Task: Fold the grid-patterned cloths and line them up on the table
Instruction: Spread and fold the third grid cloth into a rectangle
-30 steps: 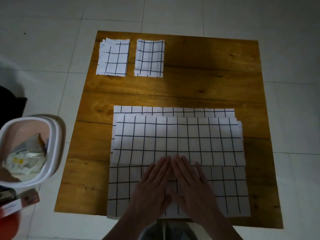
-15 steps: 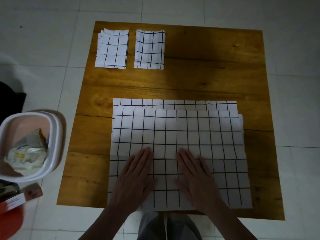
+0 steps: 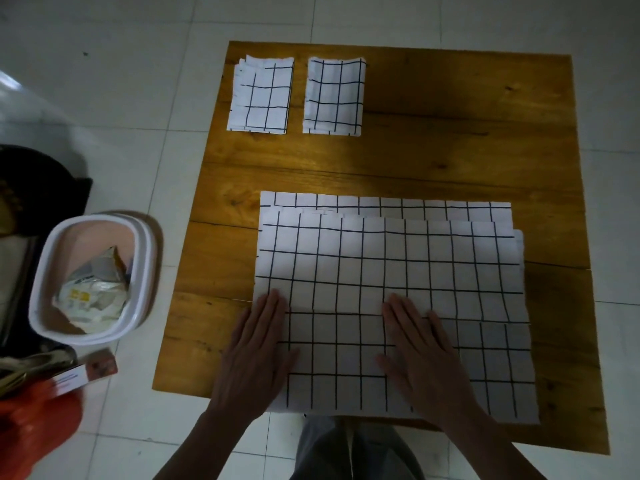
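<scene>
A large white cloth with a black grid (image 3: 391,265) lies spread in layers over the near half of the wooden table (image 3: 450,161). My left hand (image 3: 258,351) lies flat on the cloth's near left edge, fingers straight. My right hand (image 3: 419,355) lies flat near the cloth's middle, fingers straight and together. Two folded grid cloths sit side by side at the far left corner: one (image 3: 261,95) on the left, the other (image 3: 335,97) to its right.
A white bin (image 3: 93,275) holding crumpled packaging stands on the tiled floor left of the table. Below it lie a small box (image 3: 86,372) and something orange (image 3: 31,420). A dark object sits at the far left.
My hands, side by side at the cloth's middle a second ago, have slid apart; the left has gone out to the cloth's left edge. The camera view has shifted.
</scene>
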Motion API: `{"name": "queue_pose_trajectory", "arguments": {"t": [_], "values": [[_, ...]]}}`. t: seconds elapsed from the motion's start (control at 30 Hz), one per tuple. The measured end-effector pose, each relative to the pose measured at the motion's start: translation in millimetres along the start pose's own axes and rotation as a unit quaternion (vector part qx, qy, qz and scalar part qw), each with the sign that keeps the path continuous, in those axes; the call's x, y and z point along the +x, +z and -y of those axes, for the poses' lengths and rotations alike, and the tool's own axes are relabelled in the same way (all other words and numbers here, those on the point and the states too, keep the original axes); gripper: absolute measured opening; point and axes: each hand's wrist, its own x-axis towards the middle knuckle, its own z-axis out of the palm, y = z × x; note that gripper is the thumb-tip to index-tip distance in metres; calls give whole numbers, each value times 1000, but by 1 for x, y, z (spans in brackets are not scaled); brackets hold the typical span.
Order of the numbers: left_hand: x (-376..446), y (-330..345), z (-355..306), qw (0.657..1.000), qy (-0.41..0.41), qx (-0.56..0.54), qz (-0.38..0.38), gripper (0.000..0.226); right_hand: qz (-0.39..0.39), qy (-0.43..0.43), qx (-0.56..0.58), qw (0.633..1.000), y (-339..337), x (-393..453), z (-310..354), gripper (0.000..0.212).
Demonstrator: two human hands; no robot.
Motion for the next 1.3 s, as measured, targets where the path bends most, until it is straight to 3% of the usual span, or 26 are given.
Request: {"name": "queue_pose_trajectory", "arguments": {"t": [0.17, 0.37, 0.47, 0.67, 1.17, 1.3], "values": [[5, 0, -31, 999, -7, -23, -30, 77, -2, 13, 7, 1000, 0, 1, 4, 76], [36, 18, -94, 992, 127, -2, -6, 69, -23, 5, 8, 1000, 5, 0, 4, 70], [54, 28, -108, 992, 126, -15, 8, 62, -38, -6, -6, 999, 12, 1, 1, 64], [59, 35, -100, 992, 120, 7, 42, 70, -36, -10, -5, 999, 9, 0, -4, 66], [59, 26, -105, 992, 117, 11, 53, 72, -64, 206, 64, 974, 0, -53, -86, 74], [59, 25, -104, 991, 121, 7, 59, 70, -71, 212, 73, 972, 2, -54, -89, 75]]}}
